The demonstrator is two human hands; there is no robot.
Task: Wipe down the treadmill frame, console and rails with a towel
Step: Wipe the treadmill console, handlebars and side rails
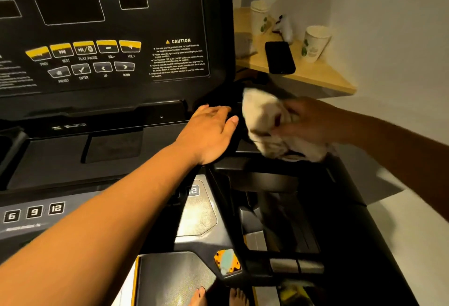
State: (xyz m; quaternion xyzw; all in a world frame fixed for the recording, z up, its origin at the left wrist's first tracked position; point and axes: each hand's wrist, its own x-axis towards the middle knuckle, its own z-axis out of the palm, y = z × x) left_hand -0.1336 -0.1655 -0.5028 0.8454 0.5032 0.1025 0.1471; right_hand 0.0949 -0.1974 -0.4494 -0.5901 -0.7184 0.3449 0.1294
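A crumpled, cream-coloured soft towel (272,123) is bunched in the right hand (308,121), whose grip is closed around the cloth, pressing it at the right edge of the treadmill console (109,38). The left hand (209,130) lies flat, fingers spread, on the glossy black plastic just beside it. Console writing reads "CALORIE", "CAUTION", "PLAY/PAUSE", "ENTER". Beyond, a wooden shelf (315,72) carries paper cups (315,43) and a black phone (279,57).

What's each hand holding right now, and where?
Right hand grips the bunched towel at its right side. Left hand holds nothing, resting flat on the console.
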